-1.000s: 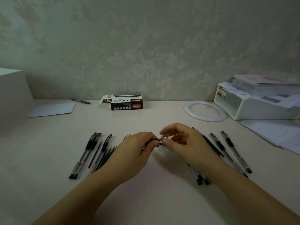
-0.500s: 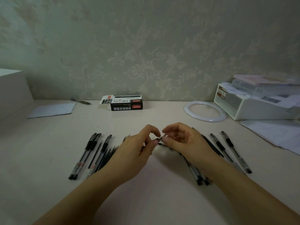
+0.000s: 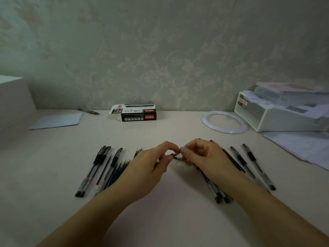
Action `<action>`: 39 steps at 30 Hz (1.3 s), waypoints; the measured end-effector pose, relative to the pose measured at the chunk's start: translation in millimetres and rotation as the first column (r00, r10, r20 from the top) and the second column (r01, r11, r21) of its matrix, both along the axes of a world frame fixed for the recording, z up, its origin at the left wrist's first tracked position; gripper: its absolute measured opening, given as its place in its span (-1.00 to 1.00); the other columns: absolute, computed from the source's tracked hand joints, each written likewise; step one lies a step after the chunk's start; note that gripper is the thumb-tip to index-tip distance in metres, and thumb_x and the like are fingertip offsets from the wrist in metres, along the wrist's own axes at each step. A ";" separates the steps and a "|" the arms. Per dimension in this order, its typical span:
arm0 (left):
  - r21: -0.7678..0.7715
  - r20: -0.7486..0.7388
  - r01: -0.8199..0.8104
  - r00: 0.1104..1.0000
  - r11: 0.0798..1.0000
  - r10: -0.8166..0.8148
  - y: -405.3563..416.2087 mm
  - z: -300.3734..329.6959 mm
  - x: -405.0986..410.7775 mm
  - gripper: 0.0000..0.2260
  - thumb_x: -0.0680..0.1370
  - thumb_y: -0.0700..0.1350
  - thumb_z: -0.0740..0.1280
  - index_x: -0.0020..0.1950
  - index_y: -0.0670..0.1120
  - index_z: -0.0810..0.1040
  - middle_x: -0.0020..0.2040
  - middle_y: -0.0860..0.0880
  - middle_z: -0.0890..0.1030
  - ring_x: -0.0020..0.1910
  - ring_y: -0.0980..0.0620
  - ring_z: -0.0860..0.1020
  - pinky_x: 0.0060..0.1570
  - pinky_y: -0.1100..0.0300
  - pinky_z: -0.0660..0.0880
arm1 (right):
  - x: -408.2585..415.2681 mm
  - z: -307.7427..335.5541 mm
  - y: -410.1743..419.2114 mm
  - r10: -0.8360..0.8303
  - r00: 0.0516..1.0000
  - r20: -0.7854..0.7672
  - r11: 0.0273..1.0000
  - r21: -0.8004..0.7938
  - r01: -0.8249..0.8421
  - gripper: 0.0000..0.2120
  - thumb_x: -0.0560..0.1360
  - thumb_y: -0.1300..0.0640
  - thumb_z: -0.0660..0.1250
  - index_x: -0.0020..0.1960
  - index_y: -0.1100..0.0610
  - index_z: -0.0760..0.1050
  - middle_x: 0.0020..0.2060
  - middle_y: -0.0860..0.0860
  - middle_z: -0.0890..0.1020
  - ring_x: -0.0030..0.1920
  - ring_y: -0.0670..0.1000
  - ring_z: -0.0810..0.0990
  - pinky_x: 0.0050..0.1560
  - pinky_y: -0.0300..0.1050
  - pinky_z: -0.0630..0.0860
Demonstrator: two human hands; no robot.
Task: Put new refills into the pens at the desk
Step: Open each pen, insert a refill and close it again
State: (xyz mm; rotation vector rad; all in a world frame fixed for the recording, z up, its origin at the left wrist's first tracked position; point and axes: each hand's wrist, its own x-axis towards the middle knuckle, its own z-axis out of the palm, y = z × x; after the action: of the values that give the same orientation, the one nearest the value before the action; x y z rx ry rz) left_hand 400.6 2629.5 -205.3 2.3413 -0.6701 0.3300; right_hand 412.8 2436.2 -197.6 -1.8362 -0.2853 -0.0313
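A pale desk ran along a wall with leaf-patterned paper. At the back sat a black and white refill box with one end flap open, a white ring to its right, and a white tray stacked with papers in the right corner. A sheet of paper and a single pen lay far left. Capped black pens and loose refills lay in a row just left of the left hand; more pens fanned out beside and under the right hand. Between the two hands, raised above the desk's middle, was a small dark pen piece. Both hands met at their fingertips, thumb and forefinger of each pinching that piece, other fingers curled. Both forearms reached in from the bottom edge.
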 end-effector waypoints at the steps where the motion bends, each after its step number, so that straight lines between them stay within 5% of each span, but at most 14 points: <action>1: 0.007 -0.005 -0.005 1.000 1.000 0.005 0.4 -0.4 0.6 -0.83 0.63 0.04 0.12 0.15 0.28 0.40 -0.33 0.13 0.51 -0.28 0.18 0.51 -0.31 0.47 0.38 | 0.3 -0.5 0.2 -0.007 1.000 0.000 1.000 0.002 0.007 -0.87 0.52 0.06 0.41 -0.07 0.13 0.63 -0.30 -0.05 0.70 -0.31 -0.20 0.62 -0.28 -0.44 0.47; 6: 0.011 0.017 -0.084 0.996 0.996 0.084 3.7 -1.9 3.6 -0.84 0.63 0.04 0.12 0.13 0.29 0.40 -0.34 0.10 0.53 -0.34 0.18 0.50 -0.39 0.40 0.36 | 2.1 2.7 -8.0 -0.203 0.963 0.175 0.965 -0.134 0.227 -0.93 0.49 0.01 0.44 -0.17 -0.05 0.62 -0.27 -0.14 0.68 -0.27 -0.18 0.61 -0.21 -0.35 0.54; 11: 0.007 0.012 -0.097 0.995 0.995 0.097 3.2 -2.7 3.4 -0.83 0.62 0.04 0.12 0.12 0.30 0.41 -0.34 0.10 0.54 -0.37 0.18 0.48 -0.43 0.38 0.34 | -2.5 -3.3 -6.7 -0.007 0.941 0.340 0.820 -0.536 0.199 -0.94 0.47 -0.03 0.43 -0.11 -0.09 0.67 -0.28 -0.12 0.58 -0.22 -0.17 0.51 -0.18 -0.25 0.43; 18: -0.046 -0.023 -0.089 0.996 0.995 0.088 1.8 -2.9 3.5 -0.83 0.62 0.03 0.12 0.13 0.26 0.43 -0.32 0.11 0.54 -0.34 0.13 0.52 -0.35 0.40 0.40 | -1.0 -9.0 -4.7 0.061 0.946 0.320 0.734 -0.656 0.175 -0.84 0.49 -0.07 0.40 0.03 -0.09 0.69 -0.18 -0.13 0.55 -0.13 -0.17 0.50 -0.09 -0.21 0.45; 21: -0.081 -0.038 -0.078 0.997 0.994 0.075 -0.3 -2.2 2.9 -0.83 0.63 0.01 0.13 0.14 0.25 0.43 -0.31 0.11 0.55 -0.37 0.15 0.50 -0.36 0.42 0.38 | -2.7 -5.5 -2.4 -0.025 0.944 0.330 0.839 -0.507 0.199 -0.84 0.47 -0.12 0.42 -0.01 -0.10 0.69 -0.19 -0.15 0.62 -0.17 -0.18 0.55 -0.15 -0.32 0.45; 25: -0.140 -0.023 -0.016 1.000 0.990 0.013 -5.5 -0.6 -1.5 -0.84 0.63 0.00 0.17 0.17 0.23 0.39 -0.29 0.13 0.55 -0.42 0.19 0.46 -0.37 0.43 0.37 | -7.8 4.7 2.3 -0.030 0.998 0.048 1.000 -0.002 0.030 -0.87 0.49 -0.06 0.41 -0.07 -0.07 0.71 -0.22 -0.14 0.73 -0.17 -0.24 0.66 -0.23 -0.46 0.49; 32: -0.139 -0.057 -0.031 0.998 0.990 0.024 -6.9 -2.0 -2.3 -0.86 0.62 0.02 0.20 0.15 0.19 0.31 -0.22 0.21 0.56 -0.31 0.16 0.54 -0.29 0.38 0.45 | -3.8 5.0 2.9 -0.082 0.986 -0.143 0.970 0.215 0.112 -0.83 0.61 0.08 0.28 0.00 0.10 0.63 -0.12 -0.02 0.74 -0.23 -0.11 0.63 -0.23 -0.29 0.52; 36: -0.049 -0.026 -0.119 0.993 0.992 0.117 -0.8 -0.4 0.0 -0.92 0.61 0.02 0.21 0.10 0.14 0.39 -0.29 0.16 0.53 -0.29 0.22 0.51 -0.34 0.43 0.40 | 4.4 20.5 -15.6 -0.325 0.932 -0.161 0.815 0.453 0.362 -0.82 0.69 0.10 0.11 0.04 0.15 0.44 -0.21 -0.01 0.74 -0.35 -0.12 0.62 -0.26 -0.23 0.55; 39: 0.066 0.042 -0.277 0.961 0.959 0.275 6.9 2.5 3.8 -0.93 0.59 0.01 0.26 0.04 0.08 0.42 -0.22 0.18 0.47 -0.35 0.27 0.42 -0.38 0.44 0.29 | 12.0 27.7 -41.8 -0.536 0.844 -0.034 0.789 0.336 0.515 -0.86 0.66 0.08 0.19 0.03 0.11 0.48 -0.35 -0.08 0.68 -0.42 -0.19 0.53 -0.26 -0.20 0.49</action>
State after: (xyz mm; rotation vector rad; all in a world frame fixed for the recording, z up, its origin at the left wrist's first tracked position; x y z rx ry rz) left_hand 404.4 2636.3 -202.8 2.5056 -0.3730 0.4758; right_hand 424.8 2394.4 -169.9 -1.5226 0.1949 -0.5020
